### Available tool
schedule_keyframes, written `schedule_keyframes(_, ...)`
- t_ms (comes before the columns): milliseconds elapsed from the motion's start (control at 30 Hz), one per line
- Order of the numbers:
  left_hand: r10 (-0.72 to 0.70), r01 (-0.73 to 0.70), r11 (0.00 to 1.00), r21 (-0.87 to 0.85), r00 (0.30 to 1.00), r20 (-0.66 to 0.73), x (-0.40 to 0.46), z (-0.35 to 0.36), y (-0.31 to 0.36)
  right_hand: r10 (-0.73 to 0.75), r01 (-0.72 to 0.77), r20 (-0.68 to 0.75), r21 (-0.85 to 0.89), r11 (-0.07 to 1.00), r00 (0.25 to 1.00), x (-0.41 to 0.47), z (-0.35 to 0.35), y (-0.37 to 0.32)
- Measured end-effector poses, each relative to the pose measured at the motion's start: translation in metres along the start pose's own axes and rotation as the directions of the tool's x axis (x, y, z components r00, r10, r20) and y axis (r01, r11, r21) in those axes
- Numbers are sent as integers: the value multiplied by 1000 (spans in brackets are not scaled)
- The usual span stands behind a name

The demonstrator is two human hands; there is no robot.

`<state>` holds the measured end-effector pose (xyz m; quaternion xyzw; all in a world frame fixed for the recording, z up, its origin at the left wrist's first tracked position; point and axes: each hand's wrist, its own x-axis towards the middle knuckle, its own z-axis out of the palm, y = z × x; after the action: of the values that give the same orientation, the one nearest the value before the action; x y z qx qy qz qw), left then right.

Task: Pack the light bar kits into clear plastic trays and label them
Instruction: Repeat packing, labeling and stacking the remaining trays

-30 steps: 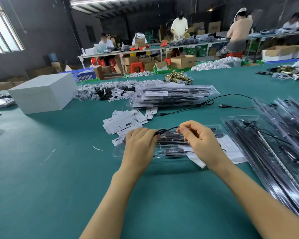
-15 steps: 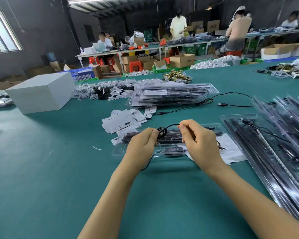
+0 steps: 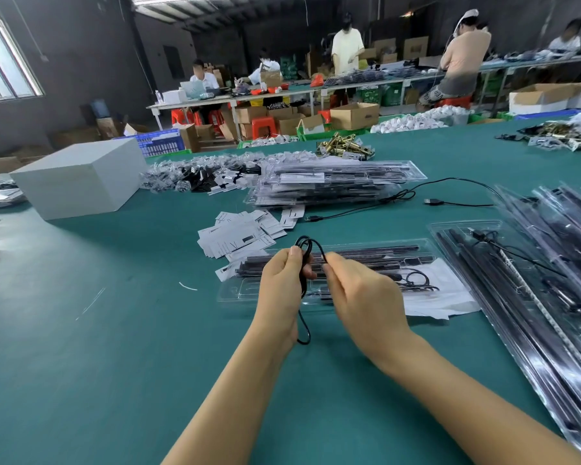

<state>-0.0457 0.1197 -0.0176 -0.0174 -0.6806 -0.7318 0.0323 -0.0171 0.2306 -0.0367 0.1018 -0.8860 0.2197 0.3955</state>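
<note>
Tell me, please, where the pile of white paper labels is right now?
In the head view, the white paper labels lie on the green table, just left of centre, beyond the left hand.

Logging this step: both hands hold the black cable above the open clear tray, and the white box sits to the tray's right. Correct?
Not quite. The head view shows the white box to the left of the tray. Both the left hand and the right hand do hold the black cable.

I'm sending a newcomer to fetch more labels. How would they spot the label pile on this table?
Start at the big white box on the left of the green table, then look right toward the stack of filled clear trays. Just in front of that stack lies a loose pile of small white paper labels. It is flat printed paper, unlike the shiny bagged parts behind.
</note>
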Motion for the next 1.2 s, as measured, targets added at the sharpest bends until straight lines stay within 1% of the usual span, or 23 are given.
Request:
schedule_keyframes(100, -4, 2, 988, -152, 1000, -11, -4, 5, -3, -21, 21, -9, -84, 996, 1000, -3, 4, -6)
schedule_keyframes(200, -1, 6, 973, -229, 1000, 21, -7, 8, -2, 8, -13, -37, -116, 993, 999, -2, 3, -4)
schedule_keyframes(267, -1, 11, 972, -234, 999, 43, -8, 9, -2, 45, -51, -50, -127, 991, 998, -1, 2, -2)
schedule_keyframes(400, 67, -51, 984, -172, 994, 90, -13, 12, -3, 97, -99, -18, -87, 991, 995, 1, 0, 0)
schedule_keyframes(467, 78, -62, 986, -155, 993, 94, -14, 12, -3, 109, -109, 1, -60, 992, 994, 1, 1, -3)
schedule_keyframes(633, 12, 11, 976, -216, 994, 108, -12, 10, -3, 184, -184, 58, -5, 983, 981, -1, 3, -8)
schedule_keyframes(700, -9, 42, 966, -257, 992, 129, -11, 9, -3, 163, -163, 29, 21, 986, 986, -2, 2, -9)
schedule_keyframes(767, -25, 68, 959, -275, 987, 158, -8, 7, -1, 161, -162, 36, 9, 987, 986, -1, 1, -11)
schedule_keyframes(833, -37, 88, 957, -276, 982, 184, -6, 3, 0, 151, -149, 56, -30, 988, 987, 0, -1, -12)
schedule_keyframes(900, -47, 94, 964, -249, 981, 187, -4, 0, 2, 133, -126, 56, -114, 985, 989, 0, -1, -13)
schedule_keyframes(967, -38, 66, 981, -183, 988, 151, -4, 0, 3, 98, -83, 81, -175, 981, 992, -3, 2, -13)
schedule_keyframes(1033, -51, 66, 983, -172, 995, 91, -3, -2, 0, 59, -33, 124, -202, 979, 991, -6, 5, -14)
schedule_keyframes(1100, -99, 105, 973, -204, 994, 38, -2, -5, -2, 21, 18, 163, -232, 973, 986, -8, 6, -15)
schedule_keyframes(1200, -187, 186, 950, -252, 982, 20, 1, -10, -1, -28, 71, 203, -210, 975, 979, -8, 7, -16)
